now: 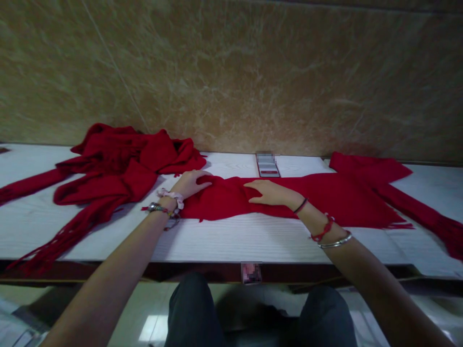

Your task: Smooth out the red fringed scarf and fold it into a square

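Observation:
A red fringed scarf (325,197) lies spread lengthwise across the white table in front of me, with a fringe at its right end. My left hand (191,183) rests on its left end, fingers and thumb apart. Farther along the cloth, my right hand (271,193) lies on the middle part, its fingers stretched toward the left and the thumb apart. Small wrinkles show in the fabric between the two hands. The tips of some left fingers are hard to make out against the scarf.
A heap of red scarves (126,164) sits at the left, fringes hanging over the front edge. More red fabric (369,168) lies at the right. A phone (267,165) stands near the marble wall (231,77). The white tabletop (231,241) ends just before my knees.

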{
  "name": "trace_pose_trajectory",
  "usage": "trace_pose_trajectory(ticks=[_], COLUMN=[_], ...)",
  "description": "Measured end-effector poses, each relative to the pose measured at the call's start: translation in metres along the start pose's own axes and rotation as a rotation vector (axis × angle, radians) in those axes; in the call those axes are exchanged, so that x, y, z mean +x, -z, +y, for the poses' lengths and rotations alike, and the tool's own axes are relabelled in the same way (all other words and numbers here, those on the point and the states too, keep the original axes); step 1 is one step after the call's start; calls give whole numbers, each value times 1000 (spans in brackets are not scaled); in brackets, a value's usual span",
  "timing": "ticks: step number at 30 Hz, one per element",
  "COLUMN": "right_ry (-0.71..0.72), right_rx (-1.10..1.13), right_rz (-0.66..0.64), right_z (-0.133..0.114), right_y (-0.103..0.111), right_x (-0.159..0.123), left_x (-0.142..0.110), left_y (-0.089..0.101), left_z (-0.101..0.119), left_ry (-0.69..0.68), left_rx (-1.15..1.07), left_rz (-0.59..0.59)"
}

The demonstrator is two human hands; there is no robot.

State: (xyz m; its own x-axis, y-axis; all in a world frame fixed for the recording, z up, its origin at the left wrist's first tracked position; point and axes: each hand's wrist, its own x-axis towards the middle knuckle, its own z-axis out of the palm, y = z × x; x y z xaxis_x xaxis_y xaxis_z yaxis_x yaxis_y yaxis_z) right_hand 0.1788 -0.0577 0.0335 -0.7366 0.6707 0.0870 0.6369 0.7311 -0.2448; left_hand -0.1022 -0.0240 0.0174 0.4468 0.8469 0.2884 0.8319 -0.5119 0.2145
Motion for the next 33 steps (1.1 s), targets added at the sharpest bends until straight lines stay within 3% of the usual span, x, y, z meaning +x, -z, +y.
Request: trace_pose_trajectory(ticks=[4, 8, 12, 15, 18, 20, 23, 28, 33], right_ry=[-11, -10, 104, 101, 100, 92, 57, -55, 105], right_rx=[17, 102, 153, 94, 49, 74, 232, 426, 411], right_rz=[115, 211, 38, -52, 25, 103, 155, 126, 100], right_z=[6, 4, 5, 7, 7, 10, 21, 32, 6], right_y=[-6, -1, 5, 3, 1, 1, 4, 8, 6], right_x=[-4, -15, -25, -26, -23, -21, -19, -20, -22], left_x=[-5, -14, -17, -19, -20, -19, -18, -16, -16], left_y=[1, 11, 16, 15, 9, 3, -3, -2, -3], left_z=[3, 4, 11, 27, 50, 63, 69, 59, 57], left_ry=[44, 93, 37, -100, -243, -316, -344, -235, -184], left_rx=[12, 36, 41, 4, -11, 48, 156, 185, 200], left_rz=[204, 324, 431, 255, -72, -180, -160, 2, 112])
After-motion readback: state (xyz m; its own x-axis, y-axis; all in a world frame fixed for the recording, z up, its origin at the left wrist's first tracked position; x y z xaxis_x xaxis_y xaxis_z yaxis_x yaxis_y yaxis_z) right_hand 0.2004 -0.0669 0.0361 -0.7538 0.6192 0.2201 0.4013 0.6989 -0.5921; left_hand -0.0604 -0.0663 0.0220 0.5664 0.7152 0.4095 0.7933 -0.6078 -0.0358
